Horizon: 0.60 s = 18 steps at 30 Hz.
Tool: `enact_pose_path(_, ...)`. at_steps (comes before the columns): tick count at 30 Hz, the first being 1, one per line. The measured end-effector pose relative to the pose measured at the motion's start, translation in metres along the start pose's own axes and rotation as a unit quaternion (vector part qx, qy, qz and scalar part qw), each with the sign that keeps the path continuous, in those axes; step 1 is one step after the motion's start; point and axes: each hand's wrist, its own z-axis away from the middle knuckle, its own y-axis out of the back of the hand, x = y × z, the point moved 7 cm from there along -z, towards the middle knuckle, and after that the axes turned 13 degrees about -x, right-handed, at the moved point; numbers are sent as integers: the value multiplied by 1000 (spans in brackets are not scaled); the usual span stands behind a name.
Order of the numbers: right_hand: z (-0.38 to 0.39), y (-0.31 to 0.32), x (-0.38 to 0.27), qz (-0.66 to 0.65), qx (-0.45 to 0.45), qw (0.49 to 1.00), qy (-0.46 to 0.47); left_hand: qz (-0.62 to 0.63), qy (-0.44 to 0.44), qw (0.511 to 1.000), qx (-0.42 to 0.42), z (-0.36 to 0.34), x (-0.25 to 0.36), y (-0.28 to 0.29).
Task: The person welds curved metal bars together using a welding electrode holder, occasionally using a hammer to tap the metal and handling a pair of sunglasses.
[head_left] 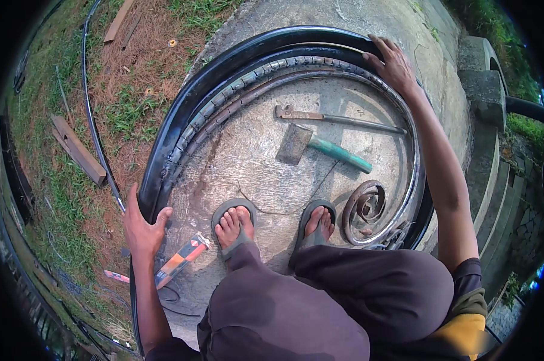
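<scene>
A large glossy black band [217,70], like a bent rubber or plastic strip, curves in a wide loop around my feet on the concrete. My left hand [144,225] grips it at the left, with thumb inside and fingers outside. At the far right, my right hand [395,66] holds its upper rim between thumb and fingers. Against the inside of the band runs a worn metal hoop [208,108] with notched segments. Within the loop lie a heavy hammer [295,144] with a green handle, a long metal bar tool [338,118] and a rusty spiral metal strip [368,207].
An orange and black flat strip [181,260] lies near my left forearm. Grass with brown wooden pieces [79,148] and a long black tube [90,96] borders the left. Concrete steps [488,192] and a block [481,90] stand at the right.
</scene>
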Motion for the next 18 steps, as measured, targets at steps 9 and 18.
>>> enact_pose_path(9,-21,-48,77,-158,-172,963,-133,-38,49,998,-8,18,-62,-15)
enact_pose_path(18,9,-47,90,-135,-140,973,-126,-90,38,995,14,31,-55,-27)
